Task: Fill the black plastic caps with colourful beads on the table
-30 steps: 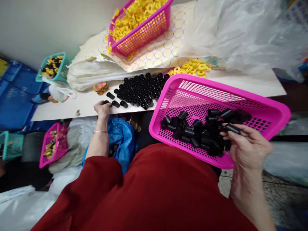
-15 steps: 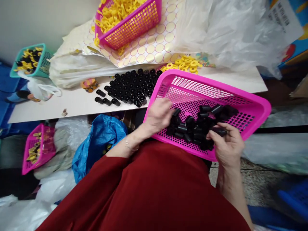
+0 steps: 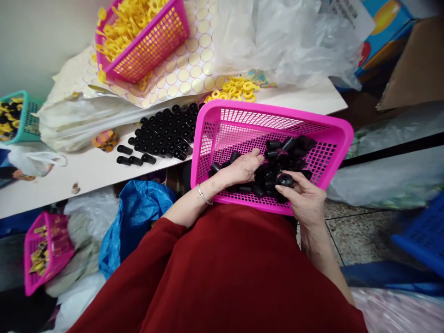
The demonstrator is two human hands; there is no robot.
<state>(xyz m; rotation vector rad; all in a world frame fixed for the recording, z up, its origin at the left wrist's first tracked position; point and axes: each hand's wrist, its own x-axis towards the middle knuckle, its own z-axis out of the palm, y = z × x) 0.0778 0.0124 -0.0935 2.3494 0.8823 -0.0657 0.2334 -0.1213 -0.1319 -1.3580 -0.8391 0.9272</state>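
Observation:
A pink mesh basket (image 3: 274, 110) tilts against my lap and the table edge, with loose black plastic cylinders (image 3: 272, 155) inside. My right hand (image 3: 305, 192) pinches one black cylinder (image 3: 285, 180) between thumb and fingers, its round end with a small central hole facing up. Over the pile in the basket's middle, my left hand (image 3: 244, 169) reaches in with its fingers bent together. Its fingertips are out of sight among the pieces, so whatever they grip is hidden. Left of the basket, rows of black cylinders (image 3: 163, 132) stand upright on the white table, and several lie on their sides.
Yellow rings with tabs (image 3: 236, 88) lie behind the basket. Another pink basket (image 3: 152, 51) holds more of them on a sticker sheet (image 3: 194, 58). Plastic bags (image 3: 277, 37) fill the back right. A blue bag (image 3: 133, 217) and a small pink basket (image 3: 52, 245) sit below the table.
The view has shifted right. My left hand has moved deeper into the basket over the pile. The cylinder in my right hand has turned from lying sideways to showing its round end.

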